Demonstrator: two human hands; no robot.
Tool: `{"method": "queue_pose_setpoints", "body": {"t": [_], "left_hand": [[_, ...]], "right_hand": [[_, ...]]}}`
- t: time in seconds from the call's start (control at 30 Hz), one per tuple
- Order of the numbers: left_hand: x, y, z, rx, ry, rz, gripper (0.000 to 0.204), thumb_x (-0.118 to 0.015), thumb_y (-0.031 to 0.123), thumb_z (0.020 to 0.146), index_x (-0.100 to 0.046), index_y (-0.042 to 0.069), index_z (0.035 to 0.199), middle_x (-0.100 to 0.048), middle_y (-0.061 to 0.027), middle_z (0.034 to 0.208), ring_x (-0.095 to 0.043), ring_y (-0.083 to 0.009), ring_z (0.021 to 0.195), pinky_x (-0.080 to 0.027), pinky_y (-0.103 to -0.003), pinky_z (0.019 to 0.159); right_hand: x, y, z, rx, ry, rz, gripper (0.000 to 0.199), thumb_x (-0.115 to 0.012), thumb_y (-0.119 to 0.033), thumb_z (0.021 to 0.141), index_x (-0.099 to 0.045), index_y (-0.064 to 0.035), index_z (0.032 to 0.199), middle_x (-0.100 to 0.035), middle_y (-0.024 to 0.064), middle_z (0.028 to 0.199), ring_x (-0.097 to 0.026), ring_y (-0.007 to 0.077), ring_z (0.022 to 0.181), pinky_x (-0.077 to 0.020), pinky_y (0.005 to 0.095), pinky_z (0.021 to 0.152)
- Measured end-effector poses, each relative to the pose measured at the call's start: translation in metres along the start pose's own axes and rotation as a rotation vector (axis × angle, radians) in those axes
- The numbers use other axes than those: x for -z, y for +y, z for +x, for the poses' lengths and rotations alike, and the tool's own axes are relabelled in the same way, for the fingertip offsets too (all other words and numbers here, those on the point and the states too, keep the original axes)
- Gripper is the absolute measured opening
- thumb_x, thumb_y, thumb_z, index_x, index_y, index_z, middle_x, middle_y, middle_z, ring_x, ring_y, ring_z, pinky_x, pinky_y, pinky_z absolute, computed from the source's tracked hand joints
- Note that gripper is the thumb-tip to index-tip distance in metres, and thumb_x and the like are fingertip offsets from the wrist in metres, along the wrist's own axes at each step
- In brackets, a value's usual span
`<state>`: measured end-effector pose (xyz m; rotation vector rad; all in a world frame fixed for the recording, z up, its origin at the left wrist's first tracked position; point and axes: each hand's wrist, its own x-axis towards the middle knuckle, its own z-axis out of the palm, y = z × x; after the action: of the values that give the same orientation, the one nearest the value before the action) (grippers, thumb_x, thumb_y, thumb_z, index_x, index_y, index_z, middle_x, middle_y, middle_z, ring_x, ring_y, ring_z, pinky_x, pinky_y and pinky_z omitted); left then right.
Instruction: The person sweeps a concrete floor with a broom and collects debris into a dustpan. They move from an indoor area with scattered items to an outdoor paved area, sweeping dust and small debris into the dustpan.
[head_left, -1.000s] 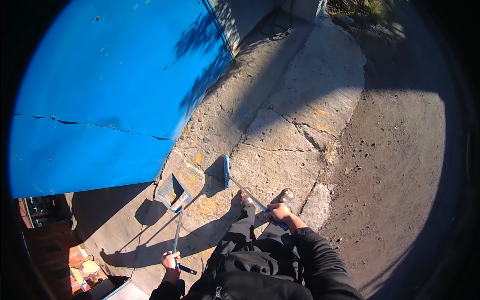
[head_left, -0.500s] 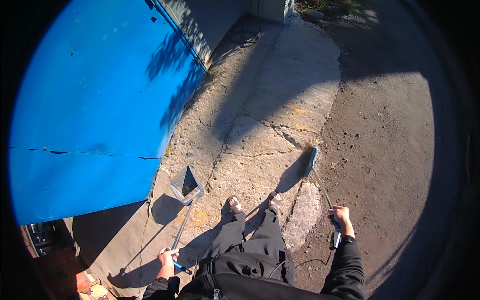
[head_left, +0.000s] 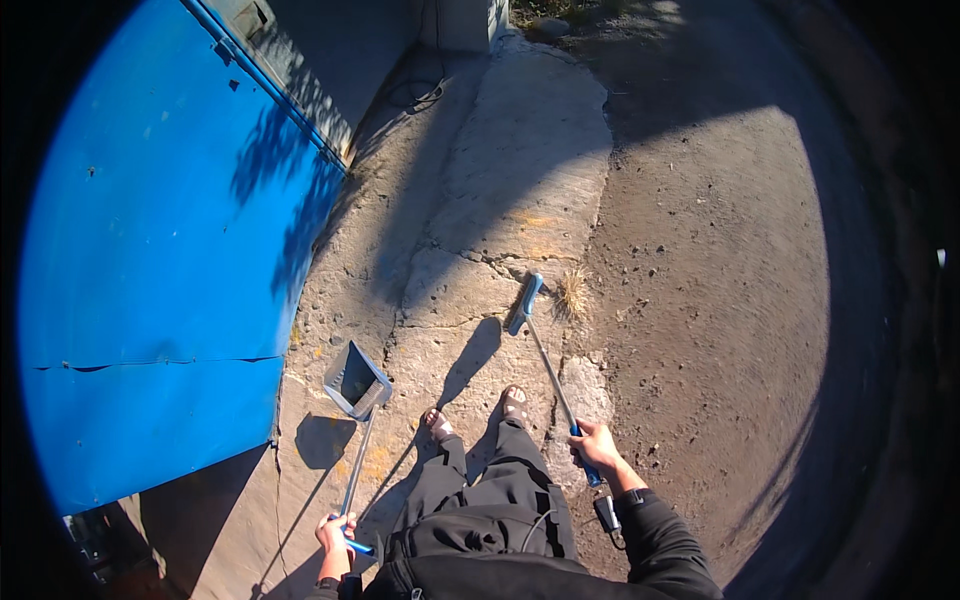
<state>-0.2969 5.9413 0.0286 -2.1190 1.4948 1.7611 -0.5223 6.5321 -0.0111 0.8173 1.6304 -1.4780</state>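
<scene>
My left hand [head_left: 335, 532] is closed round the blue-ended handle of a long-handled grey dustpan [head_left: 372, 399]. The dustpan's open scoop is raised above the concrete, its shadow lying apart from it, and a little debris seems to lie inside. My right hand [head_left: 593, 446] grips the blue end of a broom [head_left: 546, 362] with a metal stick. The broom's blue head is over the cracked concrete, ahead of my feet and just left of a dry grass tuft [head_left: 571, 294]. Whether its bristles touch the ground I cannot tell.
A large blue metal panel [head_left: 160, 240] borders the concrete strip [head_left: 470, 220] on the left. Rough dirt ground [head_left: 700, 300] with small stones lies to the right. A dark cable [head_left: 425, 97] lies near the far wall. A small device [head_left: 607, 514] hangs by my right forearm.
The broom head has swung left from the dirt's edge onto the concrete, uncovering the grass tuft. My right hand moved left with it. The dustpan stays in my left hand; the whole view has shifted.
</scene>
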Motion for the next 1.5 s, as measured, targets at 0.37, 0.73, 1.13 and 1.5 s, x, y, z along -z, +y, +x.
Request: {"method": "queue_pose_setpoints", "body": {"t": [0.37,0.73,1.13,1.5], "left_hand": [[-0.01,0.018,-0.034,0.011,0.028,0.055,0.021,-0.057,-0.006,0.09,-0.047,0.013,0.092,-0.071,-0.0153,0.083,-0.061,-0.0156,0.059,-0.039,-0.021,0.046],[-0.019,0.024,-0.04,0.103,0.003,0.052,0.019,-0.056,-0.007,0.09,-0.048,0.009,0.092,-0.069,-0.0197,0.08,-0.062,-0.0198,0.056,-0.037,-0.024,0.042],[-0.05,0.033,0.044,0.277,-0.126,0.021,0.02,-0.057,-0.006,0.091,-0.05,0.011,0.098,-0.066,-0.0212,0.078,-0.061,-0.023,0.056,-0.039,-0.026,0.042],[-0.067,0.009,0.05,0.146,-0.021,-0.117,0.028,-0.073,-0.007,0.082,-0.055,0.007,0.096,-0.071,-0.0179,0.079,-0.068,-0.0229,0.055,-0.043,-0.028,0.044]], "right_hand": [[-0.084,-0.008,0.056,0.033,-0.402,-0.387,0.074,-0.075,-0.008,0.084,-0.05,0.0026,0.153,-0.072,0.008,0.076,-0.066,0.0157,0.056,-0.0548,0.0323,0.054],[0.122,-0.022,0.067,-0.149,0.053,0.039,0.06,-0.082,-0.004,0.088,-0.057,0.0101,0.142,-0.074,0.0138,0.082,-0.068,0.0171,0.061,-0.0522,0.0325,0.051],[0.07,-0.055,0.087,-0.009,0.481,0.134,0.009,-0.06,-0.001,0.095,-0.058,0.0004,0.086,-0.059,0.0079,0.064,-0.06,0.0222,0.048,-0.0492,0.0374,0.044],[-0.075,-0.175,0.061,-0.027,0.009,-0.321,0.009,-0.064,-0.007,0.094,-0.06,-0.0004,0.097,-0.06,0.0049,0.072,-0.059,0.0149,0.055,-0.0511,0.0335,0.047]]}}
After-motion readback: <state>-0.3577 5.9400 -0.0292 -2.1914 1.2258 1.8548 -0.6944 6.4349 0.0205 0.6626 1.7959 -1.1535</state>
